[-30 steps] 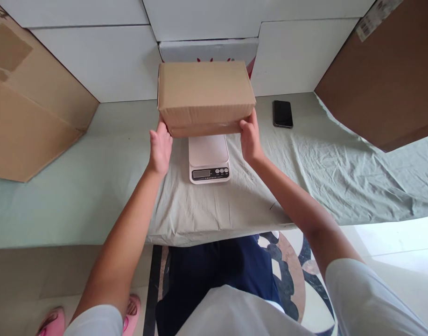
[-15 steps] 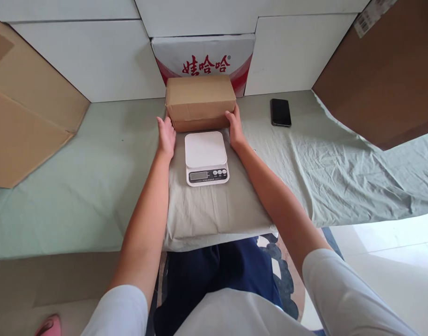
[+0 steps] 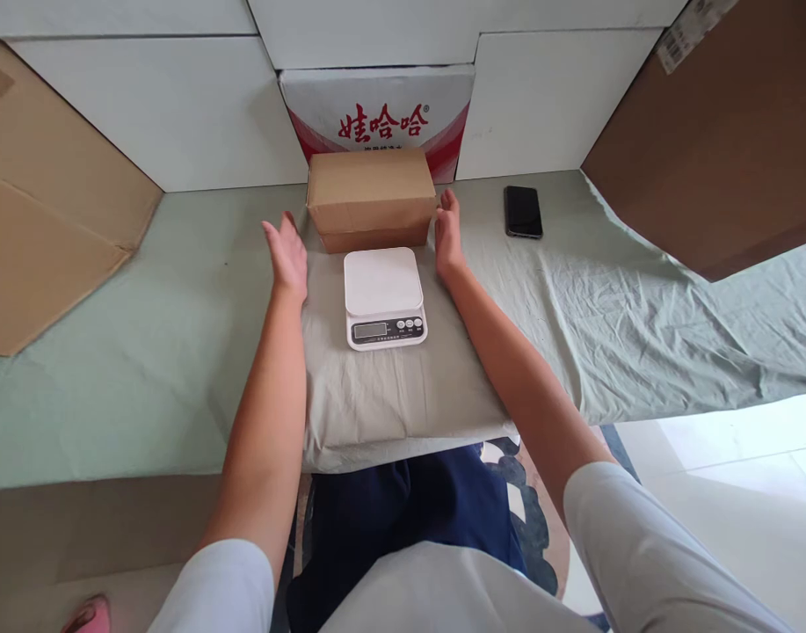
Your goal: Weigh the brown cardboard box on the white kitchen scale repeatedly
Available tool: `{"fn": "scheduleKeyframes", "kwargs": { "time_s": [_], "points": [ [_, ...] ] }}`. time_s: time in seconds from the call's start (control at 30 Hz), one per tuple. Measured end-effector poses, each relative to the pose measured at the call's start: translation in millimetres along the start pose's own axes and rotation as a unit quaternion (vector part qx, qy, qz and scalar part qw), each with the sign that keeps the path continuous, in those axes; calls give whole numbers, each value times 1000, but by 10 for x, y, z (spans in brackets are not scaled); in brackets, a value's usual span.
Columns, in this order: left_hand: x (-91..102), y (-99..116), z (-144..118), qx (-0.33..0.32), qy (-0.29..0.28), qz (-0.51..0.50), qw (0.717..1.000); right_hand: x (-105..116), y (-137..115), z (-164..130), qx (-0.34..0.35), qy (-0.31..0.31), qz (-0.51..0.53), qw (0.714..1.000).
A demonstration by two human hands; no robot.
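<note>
While the cardboard box [image 3: 371, 207] sits between the left hand [image 3: 287, 257] and right hand [image 3: 448, 236], both are unfurled and grip nothing, the left apart, the right just beside it. A white scale [image 3: 383, 283] also lies between them, a phone [image 3: 523, 212] right of the right hand.

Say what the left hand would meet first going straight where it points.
Probably the white panel behind the cloth, with the left hand passing left of the small brown box; depth is unclear.

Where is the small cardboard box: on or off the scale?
Off: the small cardboard box stands behind the scale, whose whole platform shows.
</note>
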State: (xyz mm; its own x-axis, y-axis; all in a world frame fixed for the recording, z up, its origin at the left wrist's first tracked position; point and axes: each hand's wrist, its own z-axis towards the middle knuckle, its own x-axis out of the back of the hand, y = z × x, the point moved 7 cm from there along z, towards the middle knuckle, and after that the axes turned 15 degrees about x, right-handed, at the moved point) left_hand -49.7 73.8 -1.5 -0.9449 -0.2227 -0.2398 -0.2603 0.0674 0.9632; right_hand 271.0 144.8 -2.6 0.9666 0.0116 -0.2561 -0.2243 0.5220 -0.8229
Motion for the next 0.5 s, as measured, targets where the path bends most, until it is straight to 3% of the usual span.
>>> {"fn": "scheduleKeyframes", "kwargs": {
  "time_s": [0.1,0.2,0.37,0.5],
  "points": [
    [271,97,17,-6,33,-1,999,245,31,108,-16,35,-4,999],
    [391,138,48,6,27,8,1000,435,42,161,-37,65,-3,997],
    [316,161,31,26,27,17,999,515,59,140,-60,94,-5,994],
    [136,169,-30,39,22,33,998,441,57,116,-43,64,-27,997]
  ]
}}
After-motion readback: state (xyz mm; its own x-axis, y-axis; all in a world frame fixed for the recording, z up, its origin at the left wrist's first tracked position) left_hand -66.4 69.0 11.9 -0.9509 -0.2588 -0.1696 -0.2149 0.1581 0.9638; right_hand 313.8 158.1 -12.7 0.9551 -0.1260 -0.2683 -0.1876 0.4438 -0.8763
